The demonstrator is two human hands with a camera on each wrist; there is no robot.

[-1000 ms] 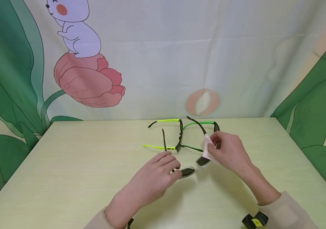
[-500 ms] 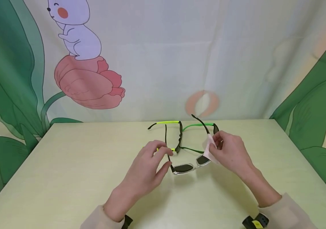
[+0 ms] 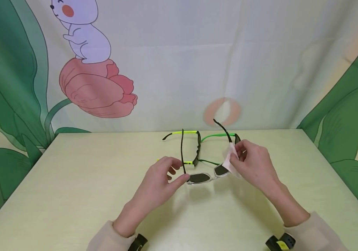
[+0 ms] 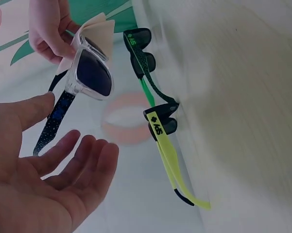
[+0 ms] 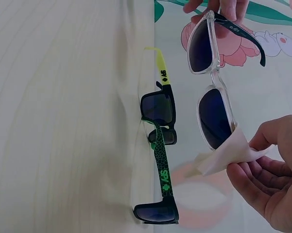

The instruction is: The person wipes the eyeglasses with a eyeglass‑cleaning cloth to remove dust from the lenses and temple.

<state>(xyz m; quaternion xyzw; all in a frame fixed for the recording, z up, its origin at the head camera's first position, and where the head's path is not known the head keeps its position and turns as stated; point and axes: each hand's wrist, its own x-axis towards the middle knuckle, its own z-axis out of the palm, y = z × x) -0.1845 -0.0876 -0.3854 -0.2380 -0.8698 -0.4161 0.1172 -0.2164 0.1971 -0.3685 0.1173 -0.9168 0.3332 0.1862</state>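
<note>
Clear-framed sunglasses (image 3: 199, 178) with dark lenses and black temples are held up above the table, both temples unfolded. My right hand (image 3: 254, 162) pinches a thin whitish cloth (image 3: 230, 157) over their right end; in the right wrist view the cloth (image 5: 231, 154) wraps that corner by the lens. My left hand (image 3: 157, 184) is at the other end, thumb tip right at the hinge corner. In the left wrist view its fingers (image 4: 94, 162) are spread and loosely bent, apart from the patterned temple (image 4: 56, 119), which passes beside the thumb.
Behind the held pair, black sunglasses with yellow temples (image 3: 184, 132) and another pair with green temples (image 3: 219, 135) stand unfolded on the pale table (image 3: 88, 188). A printed curtain (image 3: 172, 69) hangs along the table's back edge.
My left hand has released its hold on the frame's left corner, shifted left and brought its thumb back to the hinge. The sunglasses have risen slightly; my right hand keeps pinching the cloth.
</note>
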